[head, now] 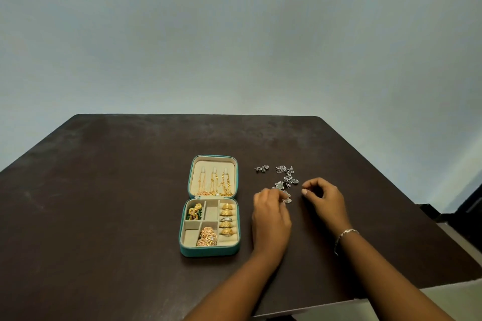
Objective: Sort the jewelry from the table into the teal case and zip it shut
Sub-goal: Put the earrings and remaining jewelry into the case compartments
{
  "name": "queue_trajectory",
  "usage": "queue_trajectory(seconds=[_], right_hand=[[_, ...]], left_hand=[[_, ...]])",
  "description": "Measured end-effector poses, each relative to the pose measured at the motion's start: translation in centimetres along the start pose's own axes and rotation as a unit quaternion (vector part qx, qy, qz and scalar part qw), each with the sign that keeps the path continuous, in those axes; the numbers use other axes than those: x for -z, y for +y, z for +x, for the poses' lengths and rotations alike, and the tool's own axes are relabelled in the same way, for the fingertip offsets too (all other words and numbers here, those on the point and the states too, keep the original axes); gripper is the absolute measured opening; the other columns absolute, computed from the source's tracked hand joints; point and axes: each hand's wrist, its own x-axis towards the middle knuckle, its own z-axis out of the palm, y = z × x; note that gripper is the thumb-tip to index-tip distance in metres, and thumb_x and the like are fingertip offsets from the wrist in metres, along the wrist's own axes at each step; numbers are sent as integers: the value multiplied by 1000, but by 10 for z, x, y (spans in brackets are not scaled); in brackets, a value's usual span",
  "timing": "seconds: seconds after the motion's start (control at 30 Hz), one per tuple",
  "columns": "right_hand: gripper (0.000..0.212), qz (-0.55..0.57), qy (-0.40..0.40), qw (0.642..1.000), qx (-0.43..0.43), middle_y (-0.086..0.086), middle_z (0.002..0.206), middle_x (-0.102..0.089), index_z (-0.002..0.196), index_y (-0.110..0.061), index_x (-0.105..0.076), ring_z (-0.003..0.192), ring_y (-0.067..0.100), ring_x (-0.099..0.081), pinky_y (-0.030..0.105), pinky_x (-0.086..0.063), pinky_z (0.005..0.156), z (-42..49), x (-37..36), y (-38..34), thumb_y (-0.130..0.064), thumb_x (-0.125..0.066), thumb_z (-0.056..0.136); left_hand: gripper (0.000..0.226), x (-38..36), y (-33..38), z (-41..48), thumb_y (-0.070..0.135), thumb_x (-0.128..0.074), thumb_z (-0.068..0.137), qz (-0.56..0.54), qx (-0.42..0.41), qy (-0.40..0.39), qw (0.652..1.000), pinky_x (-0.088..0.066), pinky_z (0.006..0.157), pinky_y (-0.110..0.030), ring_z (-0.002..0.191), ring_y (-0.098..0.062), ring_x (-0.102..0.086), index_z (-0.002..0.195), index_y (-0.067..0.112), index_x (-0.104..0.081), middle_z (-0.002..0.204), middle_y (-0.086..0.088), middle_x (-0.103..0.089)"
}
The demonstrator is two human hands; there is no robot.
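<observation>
Jewelry (285, 178) in silver lies clustered on the dark table (104, 190), just right of the open teal case (208, 253). The case holds gold rings (227, 219) and gold earrings (208, 237) in its base and gold chains (214, 185) in its lid. The left hand (271, 214) curls its fingers onto the nearest silver piece (287, 199); whether they pinch it I cannot tell. The right hand (323, 198), fingers curled inward with nothing visible in them, sits just beside the cluster, a bracelet (345, 236) on its wrist.
</observation>
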Motion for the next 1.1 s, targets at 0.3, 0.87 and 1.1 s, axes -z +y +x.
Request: queue_trajectory(seconds=[0.3, 0.87, 1.1], right_hand=[[22, -12, -67, 995, 73, -9, 86, -58, 74, -33, -63, 88, 11, -54, 10, -38, 73, 10, -7, -3, -13, -72, 75], [8, 14, -77, 994, 80, -8, 77, -64, 72, -31, -62, 78, 17, -57, 34, -44, 71, 8, -7, 1, -26, -63, 79], [12, 173, -62, 982, 29, -3, 72, -62, 76, -9, -63, 64, 2, -53, 20, -44, 64, -10, 1, -6, -1, -60, 84]], left_hand=[[28, -17, -4, 47, -9, -41, 84, 18, 129, 48, 990, -32, 77, -22, 102, -23, -48, 91, 9, -62, 99, -7, -60], [8, -26, -3, 66, 26, -59, 86, 130, 158, -11, 979, -40, 87, -31, 111, -18, -43, 89, 22, -65, 108, 0, -59], [7, -22, -5, 62, 17, -55, 88, 36, 143, 13, 989, -37, 80, -28, 104, -16, -47, 85, 17, -61, 100, 0, -62]])
